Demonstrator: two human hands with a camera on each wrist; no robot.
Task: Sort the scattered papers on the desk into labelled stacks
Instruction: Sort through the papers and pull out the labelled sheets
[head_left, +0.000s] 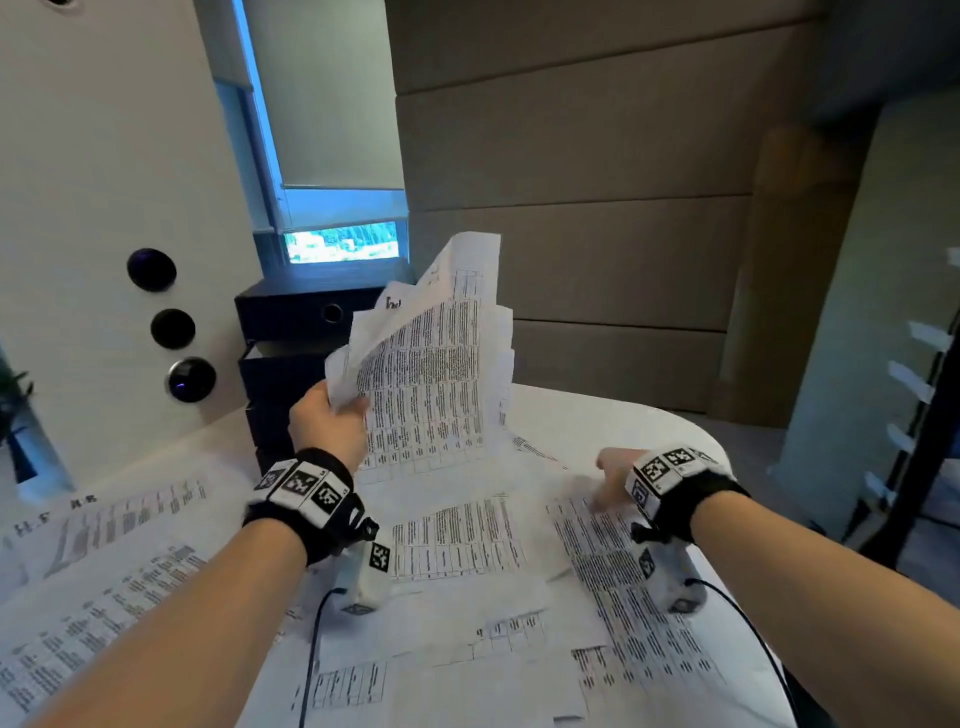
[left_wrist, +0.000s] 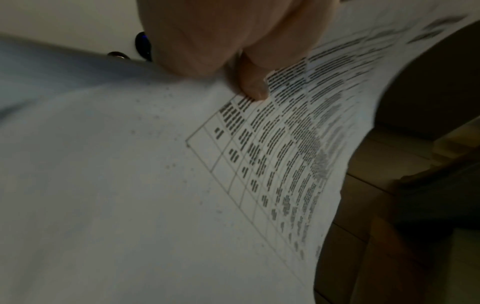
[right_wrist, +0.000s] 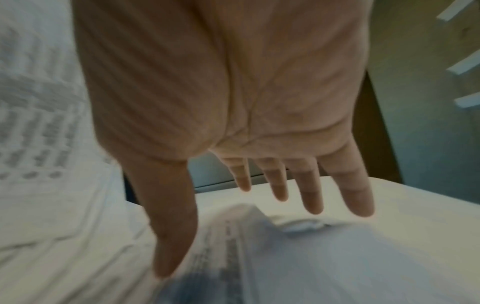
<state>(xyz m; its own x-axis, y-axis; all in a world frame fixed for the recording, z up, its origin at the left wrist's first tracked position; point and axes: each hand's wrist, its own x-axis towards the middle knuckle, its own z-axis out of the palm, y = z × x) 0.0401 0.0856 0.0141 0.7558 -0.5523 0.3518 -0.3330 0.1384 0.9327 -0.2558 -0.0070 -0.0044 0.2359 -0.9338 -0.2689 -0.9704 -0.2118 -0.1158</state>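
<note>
Left hand: your left hand is up off the desk, fingers curled tight round the lower left corner of a fanned bundle of sheets.
Thumb: in the left wrist view your thumb presses down on the printed table at the edge of the top sheet, pinching it against the fingers behind.
Bundle: several pages, splayed and rising up and away from you, corners staggered, tables of dense print facing you.
Right hand: your right hand is low at the far right of the desk, palm down, fingers straight and spread, holding nothing.
Fingers: the right wrist view shows your four fingers and thumb stretched out just over a rumpled sheet; whether the tips touch the paper, I cannot tell, the picture is blurred.
Scattered papers: loose printed pages overlap all across the white desk, under and between both your forearms.
Left stack: more sheets lie at the near left, with large headings on the far one.
Behind the bundle: a dark drawer unit stands at the back of the desk, beside the white wall panel with its round black knobs.
</note>
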